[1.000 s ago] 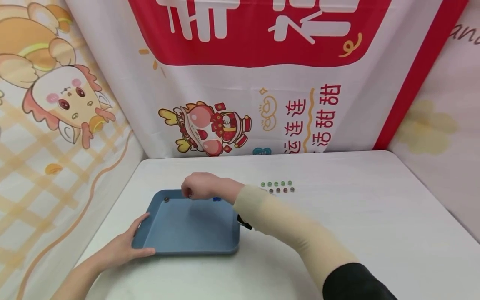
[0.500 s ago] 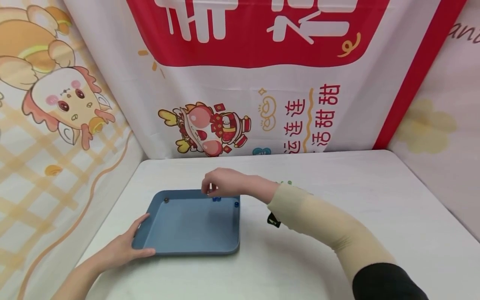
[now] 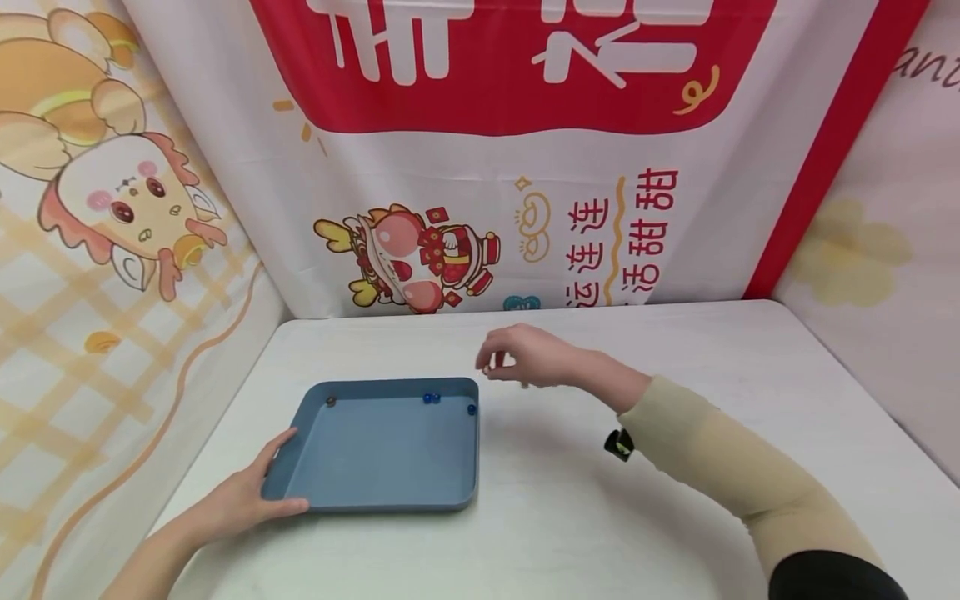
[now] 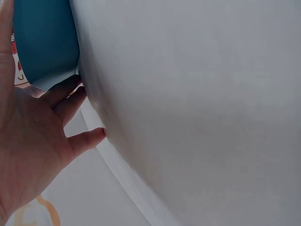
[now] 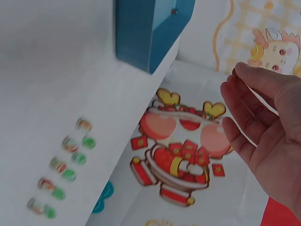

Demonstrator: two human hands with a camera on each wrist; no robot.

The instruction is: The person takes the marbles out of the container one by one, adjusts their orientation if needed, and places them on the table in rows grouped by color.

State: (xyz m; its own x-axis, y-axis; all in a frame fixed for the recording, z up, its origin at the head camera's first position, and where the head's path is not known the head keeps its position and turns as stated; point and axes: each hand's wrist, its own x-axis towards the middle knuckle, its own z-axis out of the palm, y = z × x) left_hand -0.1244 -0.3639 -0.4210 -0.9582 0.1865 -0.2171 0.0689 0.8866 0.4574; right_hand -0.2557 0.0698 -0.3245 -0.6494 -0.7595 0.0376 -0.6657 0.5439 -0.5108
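Observation:
A shallow blue-grey tray (image 3: pixel 382 454) lies on the white table. My left hand (image 3: pixel 236 500) spans its near left corner, thumb along the front edge and fingers, spread and fairly straight in the left wrist view, by the left side. Inside the tray, two blue marbles (image 3: pixel 432 398) sit at the back wall, a third blue marble (image 3: pixel 472 409) at the right wall, and a brown marble (image 3: pixel 331 402) in the far left corner. Beyond the tray's far right corner, my right hand (image 3: pixel 536 354) hangs over the table, pinching a small brownish marble (image 5: pixel 235 74) between thumb and fingertips, mostly hidden.
On the table, the right wrist view shows a row of green marbles (image 5: pixel 68 174) beside a row of brown marbles (image 5: pixel 58 164); in the head view the right hand hides nearly all of them. A printed cloth (image 3: pixel 495 221) hangs behind the table's back edge.
My right hand has moved from over the tray's back wall to the right, past the tray, uncovering the blue marbles. The left hand and tray have stayed put.

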